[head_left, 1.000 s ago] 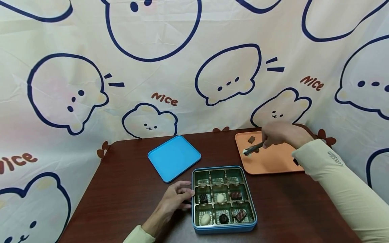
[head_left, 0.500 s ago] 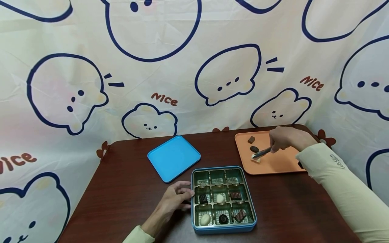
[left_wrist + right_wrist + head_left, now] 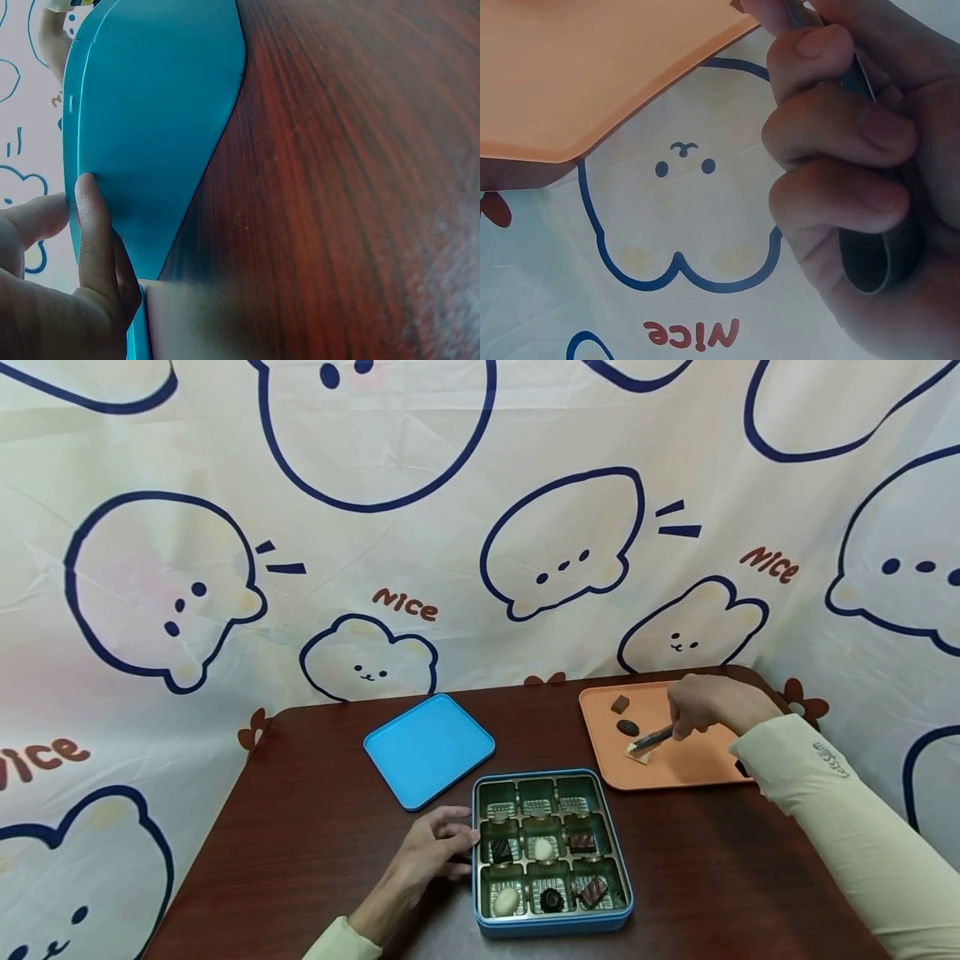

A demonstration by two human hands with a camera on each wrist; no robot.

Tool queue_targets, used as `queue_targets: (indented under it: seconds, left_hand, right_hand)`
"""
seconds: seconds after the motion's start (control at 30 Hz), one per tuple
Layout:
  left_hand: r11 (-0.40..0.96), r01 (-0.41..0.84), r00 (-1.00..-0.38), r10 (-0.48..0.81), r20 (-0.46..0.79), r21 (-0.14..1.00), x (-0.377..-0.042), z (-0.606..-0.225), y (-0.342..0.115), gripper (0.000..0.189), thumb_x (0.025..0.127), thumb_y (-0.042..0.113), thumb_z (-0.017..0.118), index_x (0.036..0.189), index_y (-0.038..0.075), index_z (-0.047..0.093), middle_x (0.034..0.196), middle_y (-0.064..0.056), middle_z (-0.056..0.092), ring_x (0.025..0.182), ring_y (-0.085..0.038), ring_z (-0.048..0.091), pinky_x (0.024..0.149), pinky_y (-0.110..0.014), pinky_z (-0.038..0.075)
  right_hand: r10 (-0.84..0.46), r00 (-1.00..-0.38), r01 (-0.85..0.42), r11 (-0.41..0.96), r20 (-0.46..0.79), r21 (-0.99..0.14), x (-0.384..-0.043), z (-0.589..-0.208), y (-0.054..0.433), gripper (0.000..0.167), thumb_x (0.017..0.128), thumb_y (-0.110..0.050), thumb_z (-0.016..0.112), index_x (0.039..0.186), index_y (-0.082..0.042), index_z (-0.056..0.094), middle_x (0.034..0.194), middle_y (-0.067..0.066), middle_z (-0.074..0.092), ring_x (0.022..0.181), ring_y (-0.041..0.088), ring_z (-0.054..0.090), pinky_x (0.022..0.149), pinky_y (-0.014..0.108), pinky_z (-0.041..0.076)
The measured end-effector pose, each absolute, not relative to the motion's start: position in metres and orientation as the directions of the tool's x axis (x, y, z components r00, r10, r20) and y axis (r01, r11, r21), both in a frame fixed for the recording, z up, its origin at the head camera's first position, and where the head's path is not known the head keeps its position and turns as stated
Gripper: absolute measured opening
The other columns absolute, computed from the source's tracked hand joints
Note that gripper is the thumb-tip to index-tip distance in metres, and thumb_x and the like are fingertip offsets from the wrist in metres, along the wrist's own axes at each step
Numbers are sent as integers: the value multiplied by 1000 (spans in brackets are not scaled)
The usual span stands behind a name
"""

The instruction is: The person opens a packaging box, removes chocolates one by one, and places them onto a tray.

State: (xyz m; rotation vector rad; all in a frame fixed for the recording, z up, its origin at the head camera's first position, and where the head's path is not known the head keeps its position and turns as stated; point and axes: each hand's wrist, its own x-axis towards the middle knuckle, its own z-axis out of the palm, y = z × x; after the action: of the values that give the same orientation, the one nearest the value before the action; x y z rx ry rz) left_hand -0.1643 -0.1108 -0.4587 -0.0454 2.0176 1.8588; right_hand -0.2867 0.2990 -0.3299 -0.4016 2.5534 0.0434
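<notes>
My right hand (image 3: 708, 703) is over the orange tray (image 3: 690, 768), its fingers curled round dark tongs (image 3: 651, 742). In the right wrist view the tongs' dark bent end (image 3: 874, 259) shows in the palm. The tips are at a pale chocolate piece (image 3: 637, 758) on the tray; whether they pinch it I cannot tell. My left hand (image 3: 431, 852) touches the left side of a blue tin box (image 3: 555, 928) with extended fingers, and the left wrist view shows fingertips on its wall (image 3: 150, 127). Chocolates, such as a white one (image 3: 507, 902), lie in the box's middle and front rows.
A brown square chocolate (image 3: 620, 704) and a dark oval chocolate (image 3: 628, 727) lie on the orange tray's left part. A blue tray (image 3: 430, 750) is behind the box on the dark wood table (image 3: 300, 827). A patterned cloth (image 3: 465, 552) hangs behind the table.
My right hand and tongs have moved right and slightly nearer across the orange tray, and the pale piece has shifted right with them. The dark oval chocolate shows fully now. My left hand stays.
</notes>
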Motion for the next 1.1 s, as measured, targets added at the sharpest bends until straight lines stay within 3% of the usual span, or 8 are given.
queue_targets:
  seconds: [0.3, 0.67, 0.93, 1.1]
  left_hand:
    - [119, -288, -922, 232, -308, 950, -164, -458, -111, 54, 92, 12, 70, 138, -6, 47, 108, -15, 67, 81, -16, 66, 65, -35, 61]
    - [123, -297, -919, 233, -318, 947, -164, -457, -110, 54, 92, 12, 70, 138, -5, 47, 108, -15, 66, 80, -16, 66, 64, -35, 61]
    - [123, -293, -920, 234, -315, 948, -164, -457, -110, 55, 92, 12, 70, 139, -5, 47, 109, -16, 67, 81, -16, 67, 64, -34, 61]
    - [128, -292, -921, 231, -314, 948, -164, -458, -110, 54, 92, 12, 70, 139, -5, 47, 109, -16, 67, 80, -16, 67, 64, -34, 61]
  right_hand:
    - [-281, -804, -297, 953, -524, -56, -287, -321, 301, 11, 90, -19, 74, 84, -11, 75, 66, -1, 64, 60, 12, 55, 55, 24, 43]
    - [-382, -779, -360, 922, -497, -145, -277, -303, 289, 15, 91, -23, 73, 80, -14, 77, 63, -3, 63, 58, 10, 48, 55, 24, 37]
    - [-426, -763, -355, 905, -486, -237, -267, -292, 272, 14, 92, -24, 73, 92, -12, 79, 65, -2, 63, 58, 11, 48, 54, 25, 37]
    - [-472, -741, -385, 881, -477, -274, -259, -286, 263, 11, 91, -23, 73, 84, -17, 79, 63, -2, 61, 54, 9, 44, 51, 24, 34]
